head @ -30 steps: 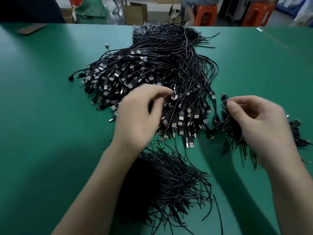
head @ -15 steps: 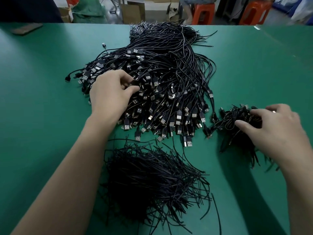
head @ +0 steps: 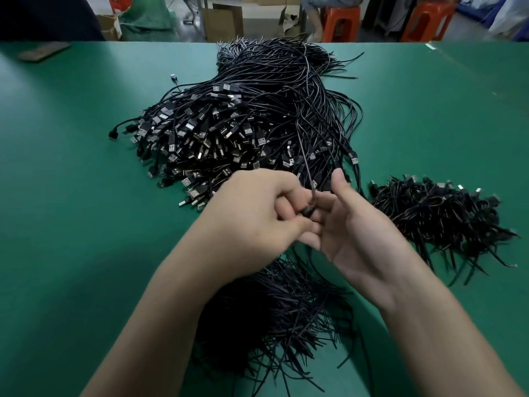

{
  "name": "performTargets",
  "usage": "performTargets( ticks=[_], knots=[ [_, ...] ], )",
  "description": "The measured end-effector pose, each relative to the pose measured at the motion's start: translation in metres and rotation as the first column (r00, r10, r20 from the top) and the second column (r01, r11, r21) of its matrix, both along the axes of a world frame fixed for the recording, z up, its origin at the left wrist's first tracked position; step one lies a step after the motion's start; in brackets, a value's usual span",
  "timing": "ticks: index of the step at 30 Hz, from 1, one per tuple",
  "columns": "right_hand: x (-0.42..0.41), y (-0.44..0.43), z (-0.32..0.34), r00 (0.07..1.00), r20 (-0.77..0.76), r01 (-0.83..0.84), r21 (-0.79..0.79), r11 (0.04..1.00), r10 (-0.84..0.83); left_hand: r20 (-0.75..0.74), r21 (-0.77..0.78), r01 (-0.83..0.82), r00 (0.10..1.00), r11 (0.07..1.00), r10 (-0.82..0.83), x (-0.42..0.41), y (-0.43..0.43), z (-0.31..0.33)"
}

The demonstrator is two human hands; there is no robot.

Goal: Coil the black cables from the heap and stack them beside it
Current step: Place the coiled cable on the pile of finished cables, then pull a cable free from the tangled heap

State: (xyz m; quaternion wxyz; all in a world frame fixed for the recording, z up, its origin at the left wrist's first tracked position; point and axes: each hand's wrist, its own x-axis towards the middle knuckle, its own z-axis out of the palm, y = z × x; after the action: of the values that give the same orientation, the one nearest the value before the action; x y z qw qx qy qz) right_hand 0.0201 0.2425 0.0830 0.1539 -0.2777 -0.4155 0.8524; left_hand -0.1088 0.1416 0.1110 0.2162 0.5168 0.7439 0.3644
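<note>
No legible text anywhere

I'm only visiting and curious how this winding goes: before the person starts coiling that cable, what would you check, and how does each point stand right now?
1. Cable end gripped: ok. The left hand pinches the end of the cable.
2. Other hand ready to wind: ok. The right hand is open, palm up, right beside that end.
3. Cable free of the heap: not ok. Its far part runs up into the heap.
4. Only one cable picked: cannot tell.
5. Place to put it: ok. The coiled stack lies to the right of the heap.
</note>
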Motion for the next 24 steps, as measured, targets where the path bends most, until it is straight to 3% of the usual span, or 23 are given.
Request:
performTargets(
  ticks=[4, 6, 8, 11, 13, 16, 19, 24],
  knots=[
    [0.003, 0.006, 0.006, 0.991, -0.021, 0.121, -0.255, 0.959, -0.131, -0.033, -0.191, 0.312, 0.946, 0.931, -0.323, 0.021, -0.008, 0.014],
    [0.006, 0.011, 0.007, 0.981, -0.044, 0.16, -0.353, 0.922, -0.187, -0.145, -0.266, 0.325, 0.917, 0.908, -0.371, 0.027, -0.009, 0.015],
    [0.01, 0.015, 0.01, 0.981, -0.082, 0.134, -0.383, 0.914, -0.178, -0.114, -0.219, 0.309, 0.934, 0.926, -0.338, 0.02, -0.011, 0.019],
    [0.017, 0.018, 0.017, 0.989, -0.106, 0.072, -0.286, 0.955, -0.106, 0.005, -0.033, 0.276, 0.961, 0.96, -0.276, -0.005, -0.014, 0.021],
    [0.019, 0.014, 0.022, 0.993, -0.114, 0.007, -0.202, 0.979, -0.03, -0.094, 0.107, 0.24, 0.969, 0.965, -0.231, -0.014, -0.011, 0.015],
    [0.018, 0.003, 0.028, 0.981, -0.164, -0.126, -0.138, 0.982, 0.103, -0.358, 0.155, 0.272, 0.912, 0.95, -0.202, -0.013, 0.004, 0.0],
    [0.019, -0.007, 0.033, 0.927, -0.233, -0.32, -0.087, 0.943, 0.293, -0.312, 0.173, 0.289, 0.923, 0.941, -0.227, -0.011, 0.014, -0.009],
    [0.022, -0.012, 0.032, 0.88, -0.006, -0.452, 0.294, 0.842, 0.475, -0.257, 0.357, 0.229, 0.956, 0.906, -0.141, -0.033, 0.001, 0.001]
  ],
)
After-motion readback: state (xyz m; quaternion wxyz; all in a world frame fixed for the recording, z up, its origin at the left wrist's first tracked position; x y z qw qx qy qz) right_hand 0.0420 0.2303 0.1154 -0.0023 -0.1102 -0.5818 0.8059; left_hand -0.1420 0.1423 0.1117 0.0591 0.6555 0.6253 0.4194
